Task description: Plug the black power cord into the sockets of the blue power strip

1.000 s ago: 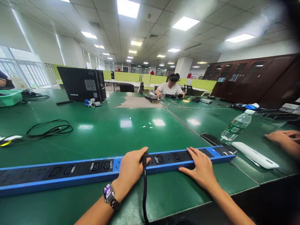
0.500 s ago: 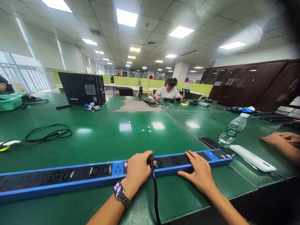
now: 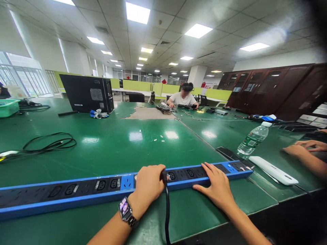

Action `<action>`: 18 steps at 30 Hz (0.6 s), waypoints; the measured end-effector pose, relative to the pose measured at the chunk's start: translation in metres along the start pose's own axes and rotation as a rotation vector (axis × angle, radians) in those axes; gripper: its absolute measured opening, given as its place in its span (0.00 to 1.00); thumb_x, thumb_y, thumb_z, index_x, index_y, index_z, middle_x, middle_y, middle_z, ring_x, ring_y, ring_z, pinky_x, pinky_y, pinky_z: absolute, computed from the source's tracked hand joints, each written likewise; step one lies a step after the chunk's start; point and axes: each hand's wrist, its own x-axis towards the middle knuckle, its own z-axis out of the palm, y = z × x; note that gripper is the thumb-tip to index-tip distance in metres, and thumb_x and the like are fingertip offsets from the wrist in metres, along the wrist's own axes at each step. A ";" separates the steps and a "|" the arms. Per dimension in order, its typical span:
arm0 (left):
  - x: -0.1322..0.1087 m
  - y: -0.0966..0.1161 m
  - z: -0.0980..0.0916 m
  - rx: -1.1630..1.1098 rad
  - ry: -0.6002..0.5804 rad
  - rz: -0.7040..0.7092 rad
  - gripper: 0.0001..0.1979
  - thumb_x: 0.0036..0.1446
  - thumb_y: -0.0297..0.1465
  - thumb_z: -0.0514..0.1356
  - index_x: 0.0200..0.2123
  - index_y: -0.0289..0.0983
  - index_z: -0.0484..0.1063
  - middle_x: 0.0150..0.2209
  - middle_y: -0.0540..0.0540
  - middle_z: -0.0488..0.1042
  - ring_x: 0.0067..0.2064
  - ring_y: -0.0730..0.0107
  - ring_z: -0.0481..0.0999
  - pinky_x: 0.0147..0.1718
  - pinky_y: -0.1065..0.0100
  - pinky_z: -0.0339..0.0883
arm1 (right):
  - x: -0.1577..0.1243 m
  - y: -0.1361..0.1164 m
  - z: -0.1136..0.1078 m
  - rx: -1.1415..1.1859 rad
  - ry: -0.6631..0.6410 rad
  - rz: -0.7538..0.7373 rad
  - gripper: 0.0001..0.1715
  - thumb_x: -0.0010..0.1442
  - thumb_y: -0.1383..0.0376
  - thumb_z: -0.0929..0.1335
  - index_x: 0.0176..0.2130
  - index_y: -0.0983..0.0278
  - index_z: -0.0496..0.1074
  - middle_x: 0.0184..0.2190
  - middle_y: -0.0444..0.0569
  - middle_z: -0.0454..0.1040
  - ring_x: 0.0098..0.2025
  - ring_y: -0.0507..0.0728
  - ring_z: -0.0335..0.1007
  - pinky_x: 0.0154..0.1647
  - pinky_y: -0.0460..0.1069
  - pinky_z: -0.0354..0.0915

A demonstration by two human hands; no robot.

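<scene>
A long blue power strip [image 3: 84, 190] with black sockets lies across the green table [image 3: 122, 143] close to me. My left hand [image 3: 148, 185], with a watch on its wrist, is closed on a black plug [image 3: 164, 175] pressed at a socket near the strip's middle; its black cable [image 3: 167, 214] runs down toward me. My right hand [image 3: 217, 187] lies flat with fingers spread on the strip's right part, holding it down.
A water bottle [image 3: 252, 139], a white oblong device [image 3: 273, 165] and a dark phone [image 3: 226, 152] lie at right, near another person's hands [image 3: 301, 148]. A coiled black cable [image 3: 48, 144] lies at left. A computer case [image 3: 85, 93] stands behind; a person sits far back.
The view has shifted a little. My left hand stays on the plug at the strip and my right hand stays flat on it.
</scene>
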 end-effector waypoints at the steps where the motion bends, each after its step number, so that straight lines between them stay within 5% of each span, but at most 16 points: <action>1: 0.000 0.003 0.000 0.032 -0.009 0.034 0.08 0.58 0.31 0.60 0.40 0.43 0.77 0.37 0.46 0.82 0.40 0.56 0.81 0.36 0.63 0.68 | 0.000 0.000 0.000 0.001 0.002 -0.001 0.52 0.50 0.35 0.67 0.61 0.63 0.62 0.60 0.59 0.66 0.61 0.70 0.61 0.59 0.65 0.56; 7: -0.003 0.004 0.009 0.018 0.007 -0.004 0.11 0.58 0.31 0.60 0.44 0.44 0.76 0.41 0.47 0.82 0.42 0.56 0.81 0.39 0.61 0.70 | 0.000 -0.003 0.000 0.022 0.003 0.005 0.51 0.50 0.36 0.67 0.61 0.62 0.62 0.61 0.59 0.66 0.61 0.70 0.61 0.60 0.65 0.56; 12: -0.012 0.000 0.019 0.000 0.027 0.008 0.16 0.60 0.31 0.60 0.52 0.43 0.73 0.53 0.45 0.77 0.58 0.54 0.72 0.57 0.50 0.61 | 0.000 0.000 0.001 0.036 -0.008 0.024 0.51 0.49 0.36 0.67 0.60 0.63 0.64 0.61 0.60 0.66 0.62 0.70 0.61 0.61 0.65 0.55; 15: -0.016 -0.011 0.012 0.057 0.000 0.047 0.29 0.54 0.38 0.67 0.59 0.43 0.67 0.57 0.42 0.74 0.62 0.48 0.68 0.62 0.42 0.52 | -0.002 -0.009 -0.007 0.052 0.015 0.022 0.49 0.50 0.36 0.67 0.60 0.64 0.65 0.60 0.60 0.67 0.61 0.71 0.61 0.61 0.68 0.53; 18: -0.021 -0.029 0.001 0.134 0.034 0.017 0.43 0.46 0.46 0.71 0.63 0.41 0.62 0.58 0.39 0.72 0.62 0.45 0.67 0.62 0.41 0.51 | 0.000 -0.047 -0.019 0.133 0.032 -0.066 0.45 0.54 0.41 0.67 0.62 0.61 0.62 0.59 0.58 0.68 0.61 0.69 0.63 0.63 0.69 0.51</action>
